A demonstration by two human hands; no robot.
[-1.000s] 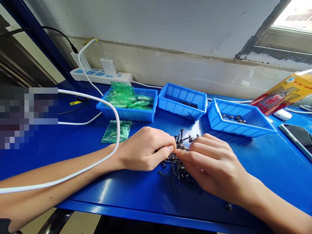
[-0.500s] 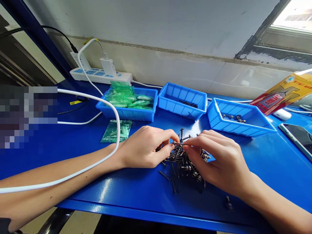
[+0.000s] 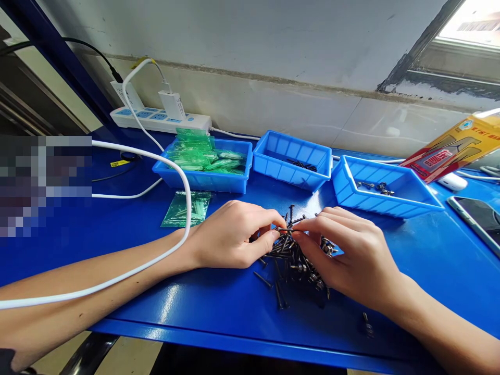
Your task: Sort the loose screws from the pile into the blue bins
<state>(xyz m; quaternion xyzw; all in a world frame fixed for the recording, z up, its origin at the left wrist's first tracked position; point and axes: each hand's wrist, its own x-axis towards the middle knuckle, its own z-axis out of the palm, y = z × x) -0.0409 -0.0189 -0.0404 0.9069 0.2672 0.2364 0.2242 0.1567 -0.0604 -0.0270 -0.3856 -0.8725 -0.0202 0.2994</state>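
Between my two hands a dark threaded screw (image 3: 285, 229) lies almost level. My left hand (image 3: 244, 234) pinches its left end with thumb and forefinger. The fingertips of my right hand (image 3: 344, 250) are closed on its right end. Directly below is a loose pile of dark screws (image 3: 281, 252), some with washers by their heads, partly hidden by my fingers. One stray screw (image 3: 367, 327) rests on the blue table (image 3: 219, 312) near my right wrist.
Behind the pile stand a blue bin of green packets (image 3: 203, 179), a blue bin of dark screws (image 3: 289, 172) and a blue bin of small hardware (image 3: 383, 203). A green packet (image 3: 185, 209) lies by my left wrist. A white cable (image 3: 187, 198) crosses my forearm. A phone (image 3: 476, 219) lies right.
Both hands keep their grip on the screw and have hardly moved. The view has shifted very slightly.
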